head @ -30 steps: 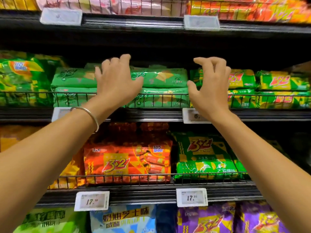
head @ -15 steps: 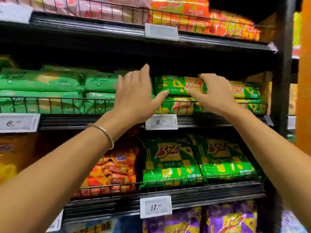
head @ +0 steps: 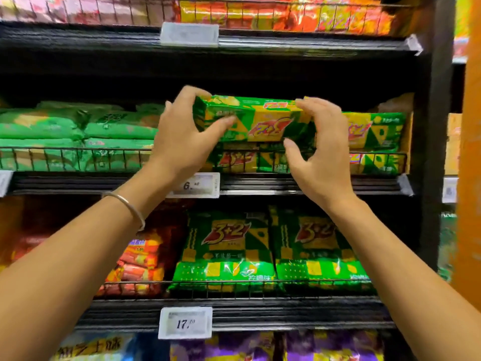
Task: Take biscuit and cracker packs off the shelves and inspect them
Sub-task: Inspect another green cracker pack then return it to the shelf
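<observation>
Both hands have closed in since half a second ago: the left hand (head: 182, 136), then spread in front of the shelf (head: 312, 185), now grips the left end of a green and yellow cracker pack (head: 260, 121), fingers over its top and thumb pressed to its face. The pack itself has come up off the stack (head: 239, 160) it lay on. It now sits above the wire rail (head: 78, 152) at the shelf's front, roughly level, its label facing out and upside down. The right hand (head: 320, 152) curls its fingers over the pack's right part, but its thumb hangs below, apparently clear of the wrapper, so that side looks hooked rather than pinched. The likeliest trouble is a slip: the film is glossy, and if the left hand pulls first, the right end could slide out from under those fingers and drop onto the rail or behind it. A second risk is dragging: the neighbouring pack (head: 374, 128) lies just beside the held one, partly hidden by the right hand, and a careless pull outward could draw it along or tip it over the rail. Squeezing harder to make up for the loose side could crush the crackers inside. The pack is not yet free of the shelf bay, and inspection has not begun.
</observation>
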`<state>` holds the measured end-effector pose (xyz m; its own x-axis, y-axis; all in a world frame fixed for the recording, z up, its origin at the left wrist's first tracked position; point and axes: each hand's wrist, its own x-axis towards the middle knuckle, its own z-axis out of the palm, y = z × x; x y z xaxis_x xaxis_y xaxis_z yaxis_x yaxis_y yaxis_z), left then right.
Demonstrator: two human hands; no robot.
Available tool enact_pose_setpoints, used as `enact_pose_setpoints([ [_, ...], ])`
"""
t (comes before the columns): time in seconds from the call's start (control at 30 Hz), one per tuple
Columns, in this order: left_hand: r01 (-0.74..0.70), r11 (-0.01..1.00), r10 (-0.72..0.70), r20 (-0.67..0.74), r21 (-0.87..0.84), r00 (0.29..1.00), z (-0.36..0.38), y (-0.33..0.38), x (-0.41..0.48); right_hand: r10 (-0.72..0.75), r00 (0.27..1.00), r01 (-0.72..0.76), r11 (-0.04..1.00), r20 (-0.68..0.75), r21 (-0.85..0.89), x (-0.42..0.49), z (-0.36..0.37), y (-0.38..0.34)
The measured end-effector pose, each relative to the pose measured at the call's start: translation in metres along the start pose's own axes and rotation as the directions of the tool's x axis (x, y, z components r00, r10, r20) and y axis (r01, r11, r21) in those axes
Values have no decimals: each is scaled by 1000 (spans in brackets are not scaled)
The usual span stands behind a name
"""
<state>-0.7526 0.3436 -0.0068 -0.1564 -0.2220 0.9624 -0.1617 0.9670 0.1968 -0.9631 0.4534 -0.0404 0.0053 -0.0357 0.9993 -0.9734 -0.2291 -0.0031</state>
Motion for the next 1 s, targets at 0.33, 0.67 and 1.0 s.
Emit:
enact_pose_setpoints([
  [0.33, 155, 965, -205, -236, -214, 950, -12, 10, -18, 247, 939, -303, 923, 240, 238, 31, -22, 25],
  [0.67, 310, 810, -397, -76, -497, 915, -14, 21, -60, 396, 916, -376, 779, 72, 502, -8, -47, -1],
  [1.0, 529, 526, -545, 214, -666, 811, -38, 14, -243, 487, 638, -759, 267, 597, 593, -182, -52, -98],
])
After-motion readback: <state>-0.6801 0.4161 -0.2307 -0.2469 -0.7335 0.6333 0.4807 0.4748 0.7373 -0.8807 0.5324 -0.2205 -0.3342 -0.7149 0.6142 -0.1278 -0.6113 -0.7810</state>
